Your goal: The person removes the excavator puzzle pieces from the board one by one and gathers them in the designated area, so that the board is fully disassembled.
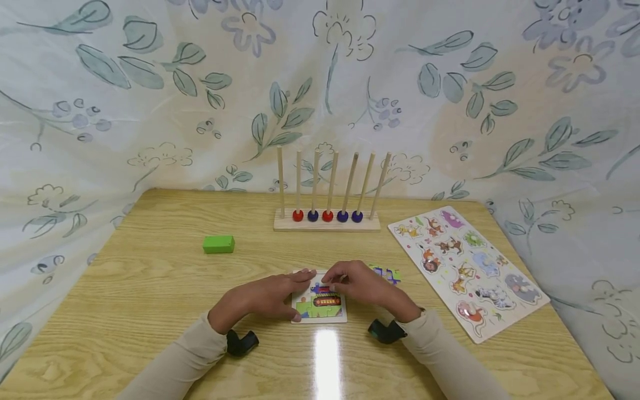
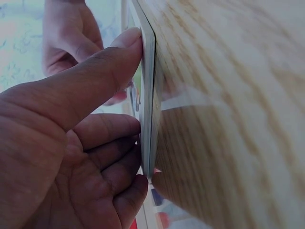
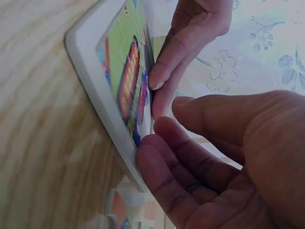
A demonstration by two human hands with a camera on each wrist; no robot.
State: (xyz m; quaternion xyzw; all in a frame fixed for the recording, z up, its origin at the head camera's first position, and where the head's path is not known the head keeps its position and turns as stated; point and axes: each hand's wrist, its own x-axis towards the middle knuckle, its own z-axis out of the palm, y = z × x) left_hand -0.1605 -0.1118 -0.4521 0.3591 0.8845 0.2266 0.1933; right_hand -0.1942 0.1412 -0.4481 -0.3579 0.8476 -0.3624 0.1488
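A small jigsaw board (image 1: 325, 319) with a white frame and a picture of a tracked vehicle lies flat on the table. My left hand (image 1: 270, 297) rests on its left side; the thumb presses the near left corner and the fingers touch the far part. Over the board's far right part is my right hand (image 1: 362, 286), fingers bent. In the right wrist view its fingertips (image 3: 150, 152) touch the board's edge, with a small gap to the thumb and no piece visible between them. Partly behind that hand lie loose puzzle pieces (image 1: 387, 273).
A wooden bead stand (image 1: 327, 224) with upright rods and red and blue beads stands at the back. The green block (image 1: 218, 244) lies on the left. To the right is an animal puzzle board (image 1: 465, 269). A patterned cloth (image 1: 320, 111) hangs behind the table.
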